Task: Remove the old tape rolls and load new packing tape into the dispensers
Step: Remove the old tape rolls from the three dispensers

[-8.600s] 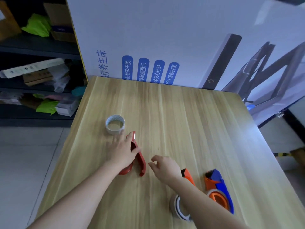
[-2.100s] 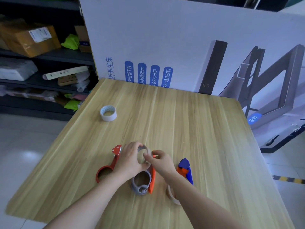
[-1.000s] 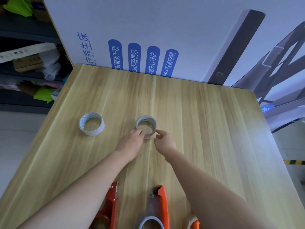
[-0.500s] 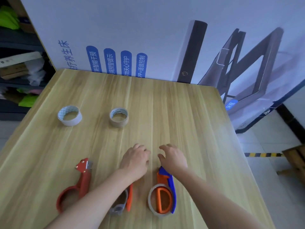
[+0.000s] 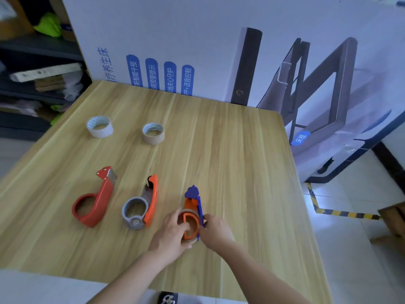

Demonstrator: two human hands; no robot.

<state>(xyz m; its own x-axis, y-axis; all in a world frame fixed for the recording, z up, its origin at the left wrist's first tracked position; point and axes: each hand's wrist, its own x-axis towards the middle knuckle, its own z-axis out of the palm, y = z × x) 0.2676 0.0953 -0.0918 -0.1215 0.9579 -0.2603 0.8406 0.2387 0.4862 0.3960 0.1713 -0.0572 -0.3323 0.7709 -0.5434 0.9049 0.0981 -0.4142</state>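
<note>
Looking down from the head camera, the person is working at the near edge of the wooden table [image 5: 230, 161]. Three dispensers are lying in a row there. The red dispenser [image 5: 93, 202] and the grey and orange dispenser [image 5: 142, 205] are both sitting with bare hubs. Two thin rolls are standing well apart from them on the far side, a white core [image 5: 99, 126] and a brown core [image 5: 153, 133]. Judging by that, two old rolls are already out and the third is being dealt with.

The left hand [image 5: 171, 234] is curling its fingers over the tape roll [image 5: 192, 240] that is sitting on the blue and orange dispenser [image 5: 194, 207], thumb under the roll's near edge. The right hand [image 5: 215, 230] is pinching the blue frame from the other side, steadying it. The roll looks seated on its hub, so pulling it off is yet to come, and all the reloading after that.

No fresh packing tape is showing anywhere on the table. The fingers are blurring with motion, and they are covering most of the roll, so I cannot tell how much tape is left on it. A printed carton [image 5: 197, 40] is blocking everything behind the table, and the shelves [image 5: 43, 84] on the left are too dark to read.
</note>
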